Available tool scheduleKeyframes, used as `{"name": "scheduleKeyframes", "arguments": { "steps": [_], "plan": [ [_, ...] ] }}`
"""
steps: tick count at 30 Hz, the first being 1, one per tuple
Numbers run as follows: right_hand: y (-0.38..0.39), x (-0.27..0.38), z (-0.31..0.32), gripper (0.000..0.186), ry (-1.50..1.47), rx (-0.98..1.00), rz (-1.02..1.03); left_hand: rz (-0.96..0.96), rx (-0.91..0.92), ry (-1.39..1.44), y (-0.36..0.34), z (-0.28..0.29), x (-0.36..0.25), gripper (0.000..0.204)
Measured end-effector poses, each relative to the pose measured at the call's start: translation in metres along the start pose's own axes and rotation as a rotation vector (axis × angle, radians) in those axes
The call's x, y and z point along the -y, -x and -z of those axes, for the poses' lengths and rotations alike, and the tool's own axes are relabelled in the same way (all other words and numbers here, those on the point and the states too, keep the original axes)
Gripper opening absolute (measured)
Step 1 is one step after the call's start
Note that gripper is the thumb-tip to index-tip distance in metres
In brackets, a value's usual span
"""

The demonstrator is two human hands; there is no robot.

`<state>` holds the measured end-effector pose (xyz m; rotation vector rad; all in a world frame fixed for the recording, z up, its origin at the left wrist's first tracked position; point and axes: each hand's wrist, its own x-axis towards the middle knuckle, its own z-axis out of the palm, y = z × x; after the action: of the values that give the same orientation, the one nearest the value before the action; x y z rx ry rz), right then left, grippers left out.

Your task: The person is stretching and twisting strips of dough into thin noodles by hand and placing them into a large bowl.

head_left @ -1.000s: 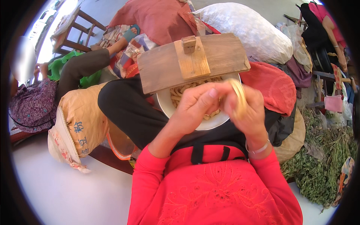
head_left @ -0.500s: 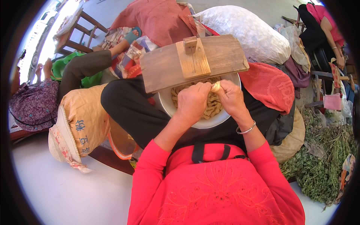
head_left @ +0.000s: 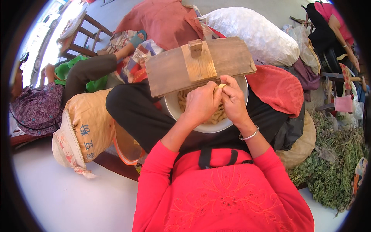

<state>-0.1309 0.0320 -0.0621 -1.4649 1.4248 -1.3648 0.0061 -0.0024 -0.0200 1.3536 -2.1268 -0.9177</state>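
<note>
Both my hands are close together over a white bowl [head_left: 169,108] in my lap. My right hand [head_left: 235,104] is closed, pinching a small pale yellow strip [head_left: 221,86] at the fingertips. Against it, my left hand [head_left: 201,102] is closed with its thumb and fingers at the same strip; its inner fingers are partly hidden. Tan strips [head_left: 215,117] lie in the bowl below, largely covered by my hands. Over the bowl's far rim rests a wooden board [head_left: 228,58] with a paler cross strip and a small block [head_left: 195,48] on it.
A red towel [head_left: 276,91] drapes over my right knee. Left stands a tan sack [head_left: 87,123] with a sun hat [head_left: 63,145] against it. Dried green plants [head_left: 328,170] lie right, a bulging white sack [head_left: 251,34] beyond the board. Other people [head_left: 38,102] sit nearby.
My hands have drawn together and shifted slightly, and my right index finger has lifted. Less of the yellow strip shows between them. The bowl and board stay nearly in place.
</note>
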Motion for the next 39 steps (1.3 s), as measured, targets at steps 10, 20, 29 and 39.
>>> {"name": "scheduleKeyframes", "arguments": {
  "steps": [10,20,29,39],
  "plan": [
    [0.0,0.004,0.004,0.006,-0.447,-0.175,-0.098,0.318,0.079,0.845,0.04,-0.009,0.041,0.014],
    [-0.042,0.037,0.042,0.035,-0.237,0.391,-0.286,-0.339,-0.195,0.032,0.027,0.021,0.024,0.009],
    [-0.068,0.023,0.06,0.009,-0.484,0.615,-0.671,0.198,0.246,0.852,0.002,0.022,0.034,0.009],
    [-0.091,0.024,0.032,0.01,-0.294,0.393,-0.44,0.145,0.184,0.792,-0.033,0.057,0.054,0.017]
  ]
}}
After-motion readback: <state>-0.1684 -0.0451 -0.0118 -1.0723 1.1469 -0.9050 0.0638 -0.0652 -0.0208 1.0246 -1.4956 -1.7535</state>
